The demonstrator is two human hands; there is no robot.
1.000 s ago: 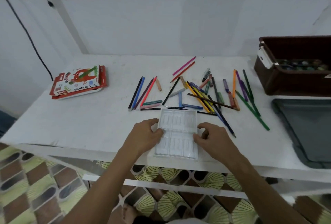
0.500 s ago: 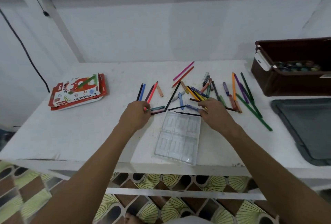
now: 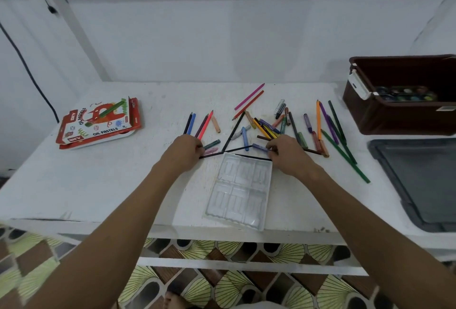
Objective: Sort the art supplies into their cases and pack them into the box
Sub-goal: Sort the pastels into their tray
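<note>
The clear tray (image 3: 240, 191) lies flat on the white table (image 3: 98, 185), its near edge at the table's front edge. It is the reference for all positions below.

Left hand (image 3: 183, 152): located just beyond the tray's far-left corner, back of the hand up. Its fingers curl over the ends of a pink crayon (image 3: 211, 151) and a teal crayon (image 3: 212, 144). Whether the fingers actually pinch either crayon cannot be told; the fingertips are hidden.

Right hand (image 3: 287, 154): located at the tray's far-right corner. Its fingertips close narrowly on a purple crayon (image 3: 259, 147) lying just beyond the tray's far edge.

Loose supplies: a scattered pile of pencils and crayons (image 3: 271, 126) lies beyond the tray, spreading to its far right. A black pencil (image 3: 233, 131) leans diagonally away from the tray's far edge. Two more thin black pencils lie along that edge. Four pencils (image 3: 198, 124) lie side by side beyond the left hand. A long green pencil (image 3: 345, 157) lies to the tray's right, angled toward the table front.

Cases and box: an oil pastel box (image 3: 98, 123), red and white, lies well to the tray's far left. A brown box (image 3: 399, 113) stands at the tray's far right and contains a paint palette (image 3: 404, 94). A grey lid (image 3: 419, 182) lies flat on the table to the tray's right, in front of the brown box.
</note>
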